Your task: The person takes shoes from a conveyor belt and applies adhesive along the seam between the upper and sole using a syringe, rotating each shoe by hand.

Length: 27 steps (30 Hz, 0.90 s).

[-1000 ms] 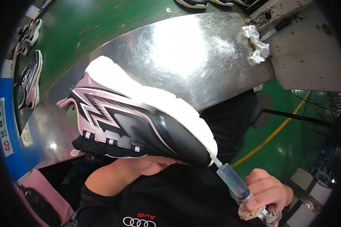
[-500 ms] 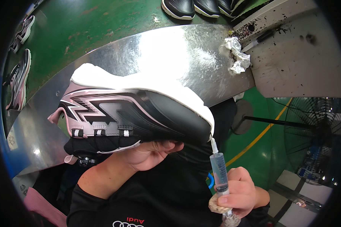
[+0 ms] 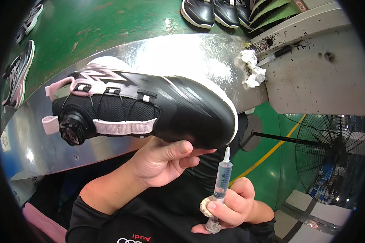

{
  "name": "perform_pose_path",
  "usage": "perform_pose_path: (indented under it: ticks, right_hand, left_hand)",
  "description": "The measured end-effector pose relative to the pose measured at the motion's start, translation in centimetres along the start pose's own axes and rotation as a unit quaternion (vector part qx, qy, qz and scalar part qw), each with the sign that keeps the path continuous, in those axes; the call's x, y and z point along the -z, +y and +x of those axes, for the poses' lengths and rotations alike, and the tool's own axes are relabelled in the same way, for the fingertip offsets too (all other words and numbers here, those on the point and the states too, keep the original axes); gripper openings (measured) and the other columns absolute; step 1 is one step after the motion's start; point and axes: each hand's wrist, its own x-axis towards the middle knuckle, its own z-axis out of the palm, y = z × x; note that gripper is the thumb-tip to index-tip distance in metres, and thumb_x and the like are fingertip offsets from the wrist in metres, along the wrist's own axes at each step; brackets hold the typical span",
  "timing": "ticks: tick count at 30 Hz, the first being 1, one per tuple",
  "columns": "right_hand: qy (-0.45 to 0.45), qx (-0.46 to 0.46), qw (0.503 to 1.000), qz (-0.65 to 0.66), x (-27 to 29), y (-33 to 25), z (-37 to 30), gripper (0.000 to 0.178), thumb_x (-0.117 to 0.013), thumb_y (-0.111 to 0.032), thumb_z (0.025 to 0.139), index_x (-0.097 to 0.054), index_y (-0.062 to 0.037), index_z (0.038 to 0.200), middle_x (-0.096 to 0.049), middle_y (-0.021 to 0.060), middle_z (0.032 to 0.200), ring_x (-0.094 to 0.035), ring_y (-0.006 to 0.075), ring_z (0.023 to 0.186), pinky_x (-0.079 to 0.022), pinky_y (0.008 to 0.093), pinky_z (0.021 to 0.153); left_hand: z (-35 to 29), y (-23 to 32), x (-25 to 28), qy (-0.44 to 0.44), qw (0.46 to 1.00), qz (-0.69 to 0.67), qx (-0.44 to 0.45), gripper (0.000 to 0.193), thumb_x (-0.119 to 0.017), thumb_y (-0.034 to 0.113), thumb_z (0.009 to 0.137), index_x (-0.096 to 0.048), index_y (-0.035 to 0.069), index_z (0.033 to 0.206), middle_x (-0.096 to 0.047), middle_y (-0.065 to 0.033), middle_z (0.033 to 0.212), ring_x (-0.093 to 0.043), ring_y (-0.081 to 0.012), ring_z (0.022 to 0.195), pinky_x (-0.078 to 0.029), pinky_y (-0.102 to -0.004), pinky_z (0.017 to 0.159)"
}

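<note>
A black and pink sneaker (image 3: 186,109) with a white sole lies tilted on its side in front of me, its dial lace and tongue turned toward me. My left hand (image 3: 166,160) grips it from the near side, thumb along the upper; the other fingers are partly hidden beneath it. My right hand (image 3: 235,204) is closed around a clear syringe (image 3: 223,178) of pale liquid, with wrapping on its finger grips and plunger end. The syringe points upward, and its thin tip meets the toe edge where sole and upper join.
Below the shoe curves a shiny metal ledge (image 3: 121,52). Crumpled white tissue (image 3: 253,69) and another syringe-like tool (image 3: 275,54) lie by a stained pale panel (image 3: 316,77). Several shoes (image 3: 198,12) stand on the green surface beyond. A black fan (image 3: 332,154) is at right.
The sneaker has rolled so its laces and dial now show more and its sole less. My right hand and the syringe have shifted slightly left, the tip staying at the toe edge.
</note>
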Motion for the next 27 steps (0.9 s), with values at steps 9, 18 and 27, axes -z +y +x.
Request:
perform_pose_path:
  ticks: [9, 18, 27]
  right_hand:
    - [0.028, 0.012, 0.997, -0.069, -0.9, 0.1, -0.3, 0.040, -0.069, -0.042, 0.074, -0.058, -0.0166, 0.102, -0.053, -0.0010, 0.078, -0.033, 0.0128, 0.060, -0.026, 0.0223, 0.047]
    - [0.018, 0.007, 0.998, -0.055, -0.9, 0.2, -0.1, 0.037, -0.069, -0.041, 0.073, -0.060, -0.0133, 0.097, -0.053, -0.0038, 0.070, -0.032, 0.0119, 0.057, -0.026, 0.0224, 0.048]
    - [0.111, 0.067, 0.987, -0.097, -0.4, 1.0, -1.6, 0.080, -0.067, -0.065, 0.064, -0.042, -0.0105, 0.117, -0.050, 0.0077, 0.090, -0.045, 0.0225, 0.072, -0.035, 0.0349, 0.064]
  left_hand:
    - [0.0, -0.3, 0.0, -0.017, 0.999, 0.023, -0.028, 0.041, -0.056, 0.015, 0.089, -0.045, 0.002, 0.127, -0.052, -0.0195, 0.124, -0.051, -0.0320, 0.116, -0.055, -0.0259, 0.081]
    - [0.2, -0.5, -0.1, -0.011, 0.999, 0.023, -0.036, 0.042, -0.056, 0.016, 0.090, -0.044, 0.003, 0.127, -0.052, -0.0192, 0.124, -0.052, -0.0317, 0.115, -0.056, -0.0273, 0.080]
    - [0.1, -0.3, 1.0, 0.040, 0.999, 0.009, 0.008, 0.033, -0.061, 0.008, 0.085, -0.054, 0.005, 0.117, -0.060, -0.0108, 0.112, -0.058, -0.0259, 0.106, -0.055, -0.0283, 0.075]
